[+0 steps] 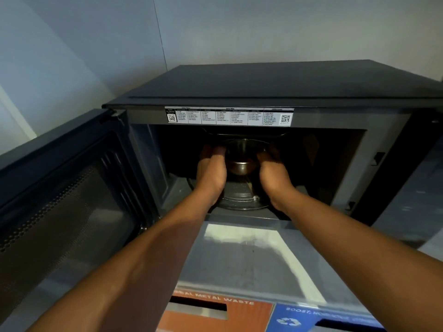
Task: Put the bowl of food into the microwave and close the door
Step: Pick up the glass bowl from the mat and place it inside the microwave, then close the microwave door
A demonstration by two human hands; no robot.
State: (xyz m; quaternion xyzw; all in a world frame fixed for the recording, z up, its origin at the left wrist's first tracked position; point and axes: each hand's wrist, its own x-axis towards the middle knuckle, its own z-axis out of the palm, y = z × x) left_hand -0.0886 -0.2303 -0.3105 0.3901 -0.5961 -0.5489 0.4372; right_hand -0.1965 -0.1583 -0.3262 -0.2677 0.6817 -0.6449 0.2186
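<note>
Glass bowl (244, 155) inside open microwave (263, 92), clasped between left hand (212, 173) and right hand (273, 173) grip.

Bowl (242, 161) inside microwave (263, 92), between hands.

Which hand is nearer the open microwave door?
Left. The left hand holds the bowl's side facing the door; the right hand holds the far side.
</note>
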